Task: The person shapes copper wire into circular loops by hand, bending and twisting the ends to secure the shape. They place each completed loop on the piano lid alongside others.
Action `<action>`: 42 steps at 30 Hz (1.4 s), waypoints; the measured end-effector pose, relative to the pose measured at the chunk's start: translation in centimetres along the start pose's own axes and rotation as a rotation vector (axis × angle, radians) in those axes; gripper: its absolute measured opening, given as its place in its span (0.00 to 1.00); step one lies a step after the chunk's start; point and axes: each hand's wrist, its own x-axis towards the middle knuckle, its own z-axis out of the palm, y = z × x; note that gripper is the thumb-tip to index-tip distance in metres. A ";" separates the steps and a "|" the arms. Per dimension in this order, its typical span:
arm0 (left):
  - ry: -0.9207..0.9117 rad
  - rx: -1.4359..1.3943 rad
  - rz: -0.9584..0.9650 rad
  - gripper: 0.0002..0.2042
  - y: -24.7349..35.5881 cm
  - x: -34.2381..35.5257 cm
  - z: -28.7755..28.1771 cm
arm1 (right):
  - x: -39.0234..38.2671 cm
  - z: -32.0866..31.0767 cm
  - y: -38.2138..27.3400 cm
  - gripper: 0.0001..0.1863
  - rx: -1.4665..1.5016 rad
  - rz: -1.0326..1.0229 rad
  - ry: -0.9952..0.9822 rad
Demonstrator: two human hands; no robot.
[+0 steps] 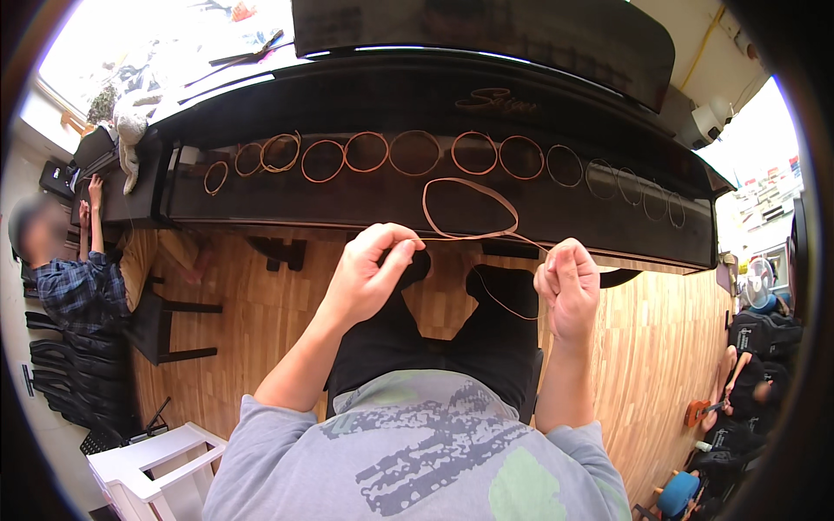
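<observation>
My left hand [369, 269] pinches a thin copper-coloured instrument string between thumb and fingertips at the piano's front edge. The string's coiled loop [497, 234] spans the gap between my hands, partly over the black piano lid [278, 207]. On the other side my right hand [569, 291] is closed on the same string, and a loose end [502, 306] curves down over my lap. Beyond my hands lies a row of separate coils: copper-coloured ones such as this coil [474, 132] to the left and middle, thinner silvery ones such as this coil [565, 145] to the right.
At the far left a person [82, 282] in a checked shirt has both hands by dark equipment. A black bench [161, 326] and a white wooden stand [161, 464] are left of me. Black cases [756, 339] and a small orange stringed instrument [695, 414] are at right.
</observation>
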 end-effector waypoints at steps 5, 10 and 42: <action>-0.018 0.285 0.208 0.07 0.9 -0.1 1.2 | -0.5 0.9 0.3 0.13 -0.012 0.051 -0.051; -0.079 0.191 0.132 0.08 1.4 -0.3 2.0 | -1.2 1.1 0.9 0.10 -0.179 0.066 -0.116; 0.218 -0.804 0.114 0.12 -0.1 0.7 2.8 | -2.2 3.1 0.9 0.18 -0.648 0.393 -0.496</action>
